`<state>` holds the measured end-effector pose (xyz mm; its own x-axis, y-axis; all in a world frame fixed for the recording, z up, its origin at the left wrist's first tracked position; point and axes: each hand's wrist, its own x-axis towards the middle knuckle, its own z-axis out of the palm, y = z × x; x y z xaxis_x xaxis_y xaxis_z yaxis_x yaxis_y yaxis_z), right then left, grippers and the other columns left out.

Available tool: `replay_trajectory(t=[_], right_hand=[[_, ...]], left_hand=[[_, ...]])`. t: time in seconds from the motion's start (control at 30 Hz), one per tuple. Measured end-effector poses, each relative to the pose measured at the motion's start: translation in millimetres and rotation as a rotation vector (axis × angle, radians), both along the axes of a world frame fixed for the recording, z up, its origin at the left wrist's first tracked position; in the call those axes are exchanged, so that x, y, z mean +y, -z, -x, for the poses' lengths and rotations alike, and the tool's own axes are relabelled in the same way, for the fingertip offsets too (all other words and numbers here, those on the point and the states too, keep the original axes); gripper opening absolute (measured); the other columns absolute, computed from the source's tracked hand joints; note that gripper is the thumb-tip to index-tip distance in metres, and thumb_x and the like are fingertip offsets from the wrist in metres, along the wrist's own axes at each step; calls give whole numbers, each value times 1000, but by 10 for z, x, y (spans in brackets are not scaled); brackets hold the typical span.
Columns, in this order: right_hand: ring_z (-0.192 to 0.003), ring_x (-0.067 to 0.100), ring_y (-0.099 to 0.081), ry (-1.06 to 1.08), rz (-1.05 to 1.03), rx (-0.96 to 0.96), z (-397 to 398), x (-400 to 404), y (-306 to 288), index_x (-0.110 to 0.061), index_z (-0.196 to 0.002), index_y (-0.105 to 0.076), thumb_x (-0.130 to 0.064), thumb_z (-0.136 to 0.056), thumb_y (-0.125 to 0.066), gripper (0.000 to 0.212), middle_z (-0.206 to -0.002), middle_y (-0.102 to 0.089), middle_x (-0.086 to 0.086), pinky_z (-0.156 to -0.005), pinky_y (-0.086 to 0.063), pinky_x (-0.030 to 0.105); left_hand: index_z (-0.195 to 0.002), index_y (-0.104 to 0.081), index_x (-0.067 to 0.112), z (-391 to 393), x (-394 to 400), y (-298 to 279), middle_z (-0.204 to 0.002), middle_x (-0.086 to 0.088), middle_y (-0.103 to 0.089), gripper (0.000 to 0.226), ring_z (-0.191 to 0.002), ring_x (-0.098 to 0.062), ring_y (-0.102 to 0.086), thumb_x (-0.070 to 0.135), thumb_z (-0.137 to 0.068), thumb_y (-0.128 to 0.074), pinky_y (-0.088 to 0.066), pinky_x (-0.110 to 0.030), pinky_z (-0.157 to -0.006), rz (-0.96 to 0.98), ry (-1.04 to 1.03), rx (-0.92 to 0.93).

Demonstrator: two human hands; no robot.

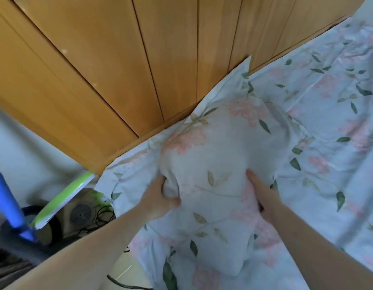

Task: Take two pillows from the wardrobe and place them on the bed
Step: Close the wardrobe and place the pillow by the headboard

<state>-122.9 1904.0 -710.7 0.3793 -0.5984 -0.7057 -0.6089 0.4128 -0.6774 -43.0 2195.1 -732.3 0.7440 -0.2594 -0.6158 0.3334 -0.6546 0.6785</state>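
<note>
Both hands hold one soft pillow in a pale blue cotton case printed with pink flowers and green leaves (210,164). The left hand (160,197) bunches a fold of the case between thumb and curled fingers at the pillow's left side; the right hand (263,197) clamps its right side, thumb on top and fingers hidden underneath. Gripping both flanks this way likely lets the person steer the plump shape squarely into place. The pillow lies just ahead of the hands, on the bed with its matching floral sheet (328,122), which spreads to the right of the right hand. Beyond the pillow, its far corner touches the orange-brown wooden panelled headboard (110,70). I count one pillow only; a second is not visible. Left of the left hand, on the floor, stand a blue pole (5,195) and a green-edged board (66,197).
</note>
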Motion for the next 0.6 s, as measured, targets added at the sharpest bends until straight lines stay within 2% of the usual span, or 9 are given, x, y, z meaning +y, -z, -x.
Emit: replay_trajectory(t=[0.07, 0.13, 0.2, 0.27, 0.33, 0.37, 0.43, 0.53, 0.6], right_hand=[[-111, 30, -65, 53, 13, -50, -85, -63, -48, -15, -128, -59, -19, -80, -88, 56, -130, -67, 7, -98, -54, 42], [-108, 33, -67, 169, 94, -114, -137, -54, -145, -14, -109, -64, -7, -81, -84, 35, -122, -70, 10, -99, -56, 49], [-104, 31, -70, 281, 191, -189, -188, -20, -271, -11, -101, -68, -4, -80, -84, 27, -107, -73, 7, -97, -58, 51], [-89, 26, -70, 346, 315, -268, -211, 10, -351, -14, -89, -68, -7, -81, -84, 19, -88, -72, -1, -84, -60, 46], [-81, 23, -69, 348, 470, -334, -240, 1, -409, -13, -95, -67, -13, -85, -82, 18, -86, -71, -1, -72, -58, 37], [-82, 23, -69, 328, 526, -330, -247, -8, -402, -10, -103, -65, -16, -86, -81, 24, -91, -71, 3, -67, -59, 32], [-88, 23, -67, 243, 535, -264, -242, -82, -295, -9, -118, -61, -23, -84, -82, 43, -103, -71, 8, -69, -57, 27], [-100, 30, -65, 70, 347, -61, -116, -215, -30, -8, -142, -47, -31, -73, -85, 82, -123, -66, 19, -85, -55, 45], [-132, 39, -51, -64, 298, 130, 0, -259, 57, -18, -161, -17, -31, -81, -86, 106, -157, -37, 18, -105, -45, 55]], left_hand=[[-119, -54, 45, -84, -33, -53, -116, 10, -66, 58, -111, -26, -64, 22, -74, -81, -55, -43, -90, -3, 62, -91], [-111, -58, 46, -212, -134, -170, -117, 6, -68, 48, -108, -25, -65, 13, -79, -73, -54, -41, -88, 31, 79, -234], [-111, -63, 41, -378, -253, -327, -119, 6, -68, 47, -107, -23, -63, 5, -81, -68, -51, -36, -87, 102, 70, -401], [-117, -68, 33, -567, -345, -457, -120, 9, -67, 46, -108, -19, -62, 3, -82, -66, -49, -32, -87, 155, 86, -520], [-117, -70, 26, -730, -445, -568, -116, 11, -65, 42, -105, -17, -60, 4, -81, -66, -45, -20, -84, 164, 113, -594], [-117, -70, 24, -784, -486, -608, -114, 10, -64, 41, -105, -17, -59, 5, -80, -66, -42, -14, -81, 159, 125, -618], [-124, -68, 24, -888, -569, -622, -119, 4, -66, 47, -110, -21, -59, 13, -78, -62, -43, -19, -84, 125, 139, -597], [-145, -50, 32, -1029, -518, -428, -137, 0, -63, 72, -119, -25, -60, 30, -76, -70, -52, -35, -94, -79, 207, -335], [-154, -35, 28, -1058, -438, -299, -144, -3, -56, 93, -120, -26, -60, 50, -72, -71, -56, -40, -94, -268, 311, -178]])
